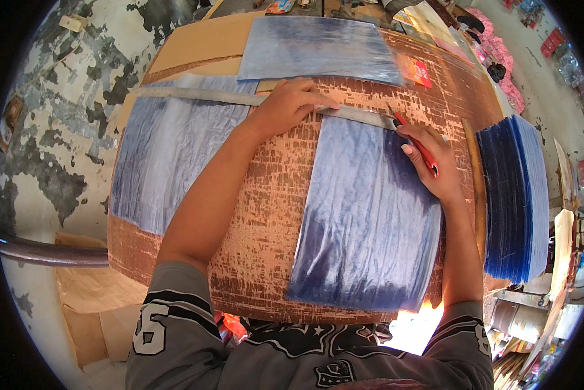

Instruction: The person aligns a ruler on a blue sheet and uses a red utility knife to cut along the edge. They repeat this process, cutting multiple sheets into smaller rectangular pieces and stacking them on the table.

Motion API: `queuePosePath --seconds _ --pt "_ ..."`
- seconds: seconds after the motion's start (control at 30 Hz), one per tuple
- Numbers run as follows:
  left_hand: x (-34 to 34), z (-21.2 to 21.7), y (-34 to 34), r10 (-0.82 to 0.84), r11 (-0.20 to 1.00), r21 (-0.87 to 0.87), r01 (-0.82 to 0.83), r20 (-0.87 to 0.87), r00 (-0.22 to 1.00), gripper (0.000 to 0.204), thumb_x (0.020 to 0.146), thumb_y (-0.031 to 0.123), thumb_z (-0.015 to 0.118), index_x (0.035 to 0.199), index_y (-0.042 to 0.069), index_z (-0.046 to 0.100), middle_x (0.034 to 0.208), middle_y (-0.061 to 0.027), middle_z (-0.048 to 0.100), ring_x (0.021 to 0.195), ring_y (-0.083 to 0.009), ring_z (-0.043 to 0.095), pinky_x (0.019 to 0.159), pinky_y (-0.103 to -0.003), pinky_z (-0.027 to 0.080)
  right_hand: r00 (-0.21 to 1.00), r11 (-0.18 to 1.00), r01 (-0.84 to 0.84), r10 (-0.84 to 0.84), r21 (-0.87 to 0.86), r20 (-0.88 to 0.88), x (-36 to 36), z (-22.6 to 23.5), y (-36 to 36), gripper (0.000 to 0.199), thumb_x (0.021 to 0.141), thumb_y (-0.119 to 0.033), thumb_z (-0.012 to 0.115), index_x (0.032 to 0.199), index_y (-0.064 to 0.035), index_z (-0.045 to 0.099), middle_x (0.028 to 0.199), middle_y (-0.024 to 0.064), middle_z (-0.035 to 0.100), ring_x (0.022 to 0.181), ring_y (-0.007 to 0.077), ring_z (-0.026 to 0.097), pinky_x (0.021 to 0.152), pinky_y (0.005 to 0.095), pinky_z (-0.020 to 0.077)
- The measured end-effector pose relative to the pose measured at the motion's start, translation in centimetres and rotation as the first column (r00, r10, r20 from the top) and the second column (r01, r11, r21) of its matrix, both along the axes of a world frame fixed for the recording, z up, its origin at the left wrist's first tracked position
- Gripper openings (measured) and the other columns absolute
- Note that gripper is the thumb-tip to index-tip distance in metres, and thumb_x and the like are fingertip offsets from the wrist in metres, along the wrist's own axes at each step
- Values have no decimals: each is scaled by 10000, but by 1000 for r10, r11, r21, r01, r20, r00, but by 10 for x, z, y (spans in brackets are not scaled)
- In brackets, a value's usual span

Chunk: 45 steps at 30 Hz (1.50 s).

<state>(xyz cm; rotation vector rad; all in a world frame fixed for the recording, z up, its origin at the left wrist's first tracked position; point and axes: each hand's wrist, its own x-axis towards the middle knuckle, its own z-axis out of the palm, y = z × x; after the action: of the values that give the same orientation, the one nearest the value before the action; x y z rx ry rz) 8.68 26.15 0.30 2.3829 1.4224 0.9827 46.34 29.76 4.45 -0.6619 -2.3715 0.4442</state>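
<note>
My left hand [288, 106] presses a long metal ruler [223, 97] down near its middle, thumb and fingers bent against it. The ruler lies crosswise over the far ends of two bluish translucent plastic sheets. In my right hand [438, 162] is a red utility knife [428, 155], its tip up at the ruler's right end. That hand hovers over or rests on the far right corner of the right sheet [363, 214]; I cannot tell which. The left sheet [175, 159] lies beyond my left forearm. Whether the blade touches the sheet cannot be made out.
The worn brown tabletop [266, 221] is scratched all over. Another bluish sheet [318, 49] lies at the far side, beside brown cardboard [204, 42] and a small red-orange packet [414, 70]. At the right edge stands a thick stack of blue sheets [509, 201].
</note>
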Motion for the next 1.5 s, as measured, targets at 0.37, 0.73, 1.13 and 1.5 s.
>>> queuePosePath --seconds 0.37,0.73,1.13,1.5 --pt "12 18 -10 98 995 4 -99 -172 980 368 1043 88 658 1282 306 833 1064 -11 713 1065 -223 640 1002 -410 363 930 959 155 -223 -239 -292 15 -18 1 232 1091 -222 730 1240 -44 733 1015 131 808 863 177 789 782 323 600" --pt "13 23 -12 108 992 -43 -117 -177 978 390 1039 45 645 1262 302 838 1055 -12 723 1054 -220 634 997 -397 368 930 950 111 -202 -292 -306 15 -11 -5 211 1100 -222 719 1112 -13 747 832 61 770 707 110 747 670 275 577" --pt "11 19 -11 124 992 -9 -129 -203 971 374 1045 67 652 1274 303 831 1030 -37 684 1036 -240 620 994 -409 363 953 977 24 -86 -212 -289 15 -10 -6 202 1051 -224 795 1090 -33 743 894 83 779 724 159 769 688 303 587" --pt "12 19 -10 115 993 -3 -118 -189 975 341 1073 106 641 1277 304 830 1000 -35 658 1027 -238 613 1011 -410 362 947 976 2 -72 -219 -312 19 -20 1 312 1012 -306 850 1105 -33 730 884 74 785 731 143 770 695 295 593"
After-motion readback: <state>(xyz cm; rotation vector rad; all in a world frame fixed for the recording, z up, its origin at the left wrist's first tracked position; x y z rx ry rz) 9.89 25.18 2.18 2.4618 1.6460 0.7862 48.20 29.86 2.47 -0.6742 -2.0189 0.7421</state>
